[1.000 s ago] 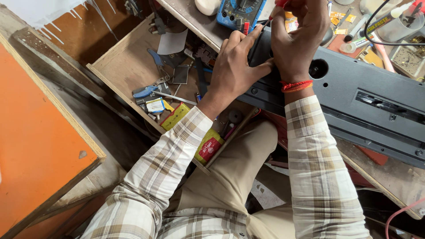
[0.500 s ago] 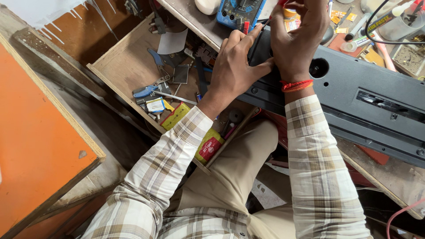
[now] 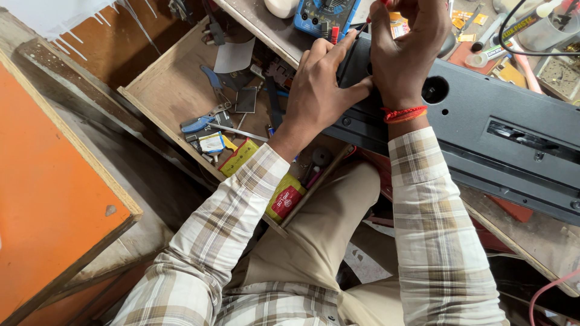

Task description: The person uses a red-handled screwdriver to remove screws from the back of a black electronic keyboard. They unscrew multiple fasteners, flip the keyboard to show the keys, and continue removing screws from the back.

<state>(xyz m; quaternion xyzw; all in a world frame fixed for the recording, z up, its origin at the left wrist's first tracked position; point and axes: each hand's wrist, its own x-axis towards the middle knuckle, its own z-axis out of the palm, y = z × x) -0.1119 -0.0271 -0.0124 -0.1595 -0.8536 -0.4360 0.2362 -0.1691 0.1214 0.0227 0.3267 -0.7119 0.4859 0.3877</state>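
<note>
Both hands grip the grey panel [image 3: 483, 130] — left hand [image 3: 317, 90], right hand [image 3: 402, 57]; overhanging the worktop [image 3: 538, 235], it may slip.

The long dark panel [image 3: 483, 130] looks like matt grey plastic with a smooth face. The open drawer [image 3: 163, 90] and the worktop [image 3: 544, 238] are bare, rough wood, and the orange board [image 3: 42, 175] has a smooth painted surface. The shirt sleeves [image 3: 435, 241] are soft checked cloth.

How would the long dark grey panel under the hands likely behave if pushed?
The grey panel looks like stiff moulded plastic, so it would probably slide rather than bend. Part of it overhangs the bench, so it might tip, though both hands press it.
</note>
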